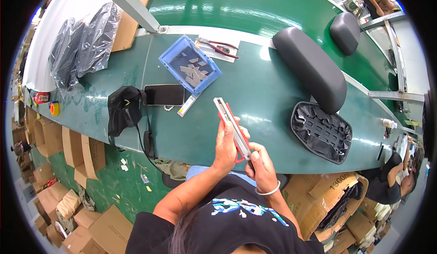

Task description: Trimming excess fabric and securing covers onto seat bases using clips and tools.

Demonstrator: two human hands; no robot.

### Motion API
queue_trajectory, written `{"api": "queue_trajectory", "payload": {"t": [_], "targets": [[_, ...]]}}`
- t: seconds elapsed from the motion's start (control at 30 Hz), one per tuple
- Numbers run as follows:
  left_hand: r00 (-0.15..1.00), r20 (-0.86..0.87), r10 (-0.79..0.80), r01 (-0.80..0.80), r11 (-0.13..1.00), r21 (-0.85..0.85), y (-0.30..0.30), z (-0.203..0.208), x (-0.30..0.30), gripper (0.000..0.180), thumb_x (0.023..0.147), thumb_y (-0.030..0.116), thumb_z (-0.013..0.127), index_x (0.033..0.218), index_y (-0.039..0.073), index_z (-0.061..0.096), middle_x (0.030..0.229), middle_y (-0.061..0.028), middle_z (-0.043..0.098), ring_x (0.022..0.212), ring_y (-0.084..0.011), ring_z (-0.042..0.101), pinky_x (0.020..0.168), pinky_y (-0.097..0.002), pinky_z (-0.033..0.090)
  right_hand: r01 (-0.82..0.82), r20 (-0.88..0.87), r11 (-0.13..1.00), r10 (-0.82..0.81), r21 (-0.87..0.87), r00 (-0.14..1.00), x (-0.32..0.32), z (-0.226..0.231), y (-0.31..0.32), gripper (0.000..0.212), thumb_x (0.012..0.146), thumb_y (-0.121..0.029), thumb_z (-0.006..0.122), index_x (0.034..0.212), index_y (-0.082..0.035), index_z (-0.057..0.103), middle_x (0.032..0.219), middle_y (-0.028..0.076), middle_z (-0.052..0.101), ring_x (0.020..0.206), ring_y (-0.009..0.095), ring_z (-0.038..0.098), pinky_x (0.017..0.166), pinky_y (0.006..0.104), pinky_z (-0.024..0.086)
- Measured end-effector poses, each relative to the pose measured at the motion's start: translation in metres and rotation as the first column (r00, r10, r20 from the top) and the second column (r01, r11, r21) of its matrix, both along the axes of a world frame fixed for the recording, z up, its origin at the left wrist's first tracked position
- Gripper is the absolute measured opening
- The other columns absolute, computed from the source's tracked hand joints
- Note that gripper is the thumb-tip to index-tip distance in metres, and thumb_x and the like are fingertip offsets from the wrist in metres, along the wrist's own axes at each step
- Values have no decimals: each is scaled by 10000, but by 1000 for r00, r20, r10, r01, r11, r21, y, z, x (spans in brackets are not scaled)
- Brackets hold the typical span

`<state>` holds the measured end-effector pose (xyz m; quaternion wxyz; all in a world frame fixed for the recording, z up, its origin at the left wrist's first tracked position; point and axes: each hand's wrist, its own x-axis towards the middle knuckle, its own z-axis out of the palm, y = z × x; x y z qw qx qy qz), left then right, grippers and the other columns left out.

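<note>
A red and silver utility knife [237, 133] is held tilted in front of my body, over the near edge of the green table. My left hand [226, 150] wraps round its middle, the thumb lying along the body. Closed on its lower end are the fingers of my right hand [263, 170]. Beyond the knife, a blue plastic bin [165, 59] holds several flat grey pieces. A small white and yellow packet [187, 105] lies beside the bin's near corner.
Red-handled pliers [218, 43] lie behind the bin. A phone [164, 95] and black strapped pouch [125, 110] are left of it. To the right are a black padded case [314, 70] and black tray [321, 132]. A large carton [314, 195] stands below the table edge.
</note>
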<state>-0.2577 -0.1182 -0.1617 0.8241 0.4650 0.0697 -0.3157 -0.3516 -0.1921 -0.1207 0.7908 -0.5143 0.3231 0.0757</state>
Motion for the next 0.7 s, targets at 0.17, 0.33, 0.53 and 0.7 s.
{"api": "queue_trajectory", "payload": {"t": [0.17,0.33,0.53,0.7], "targets": [[995,49,-85,83,996,44,-3,7,-12,466,1016,450,326,1236,47,404,869,-55,545,763,-103,539,716,-250,454,3,35,835,19,-550,999,24,3,-6,597,987,-440,427,1325,48,363,959,125,631,750,196,630,671,309,494],[966,-123,-227,198,958,-207,-8,-1,-2,519,1034,361,326,1432,29,294,1073,-42,524,905,-81,506,822,-247,440,-64,248,896,189,-440,950,16,-6,-30,657,967,-258,460,1446,73,155,1349,242,460,1254,316,477,1038,361,361],[931,142,-336,310,934,176,-39,0,-6,634,1015,474,257,1426,-8,283,1332,-148,430,1117,-197,491,999,-347,369,59,109,945,-25,-322,994,15,-24,-52,525,938,-306,581,1355,-39,406,1086,130,642,968,195,638,799,303,503],[695,508,-509,365,858,361,-98,0,32,633,958,534,393,1309,12,462,1310,-174,409,1182,-286,440,1026,-396,329,238,179,964,-215,-120,960,52,-6,-178,324,859,-259,636,1042,-3,561,735,110,616,553,164,597,553,265,500]]}}
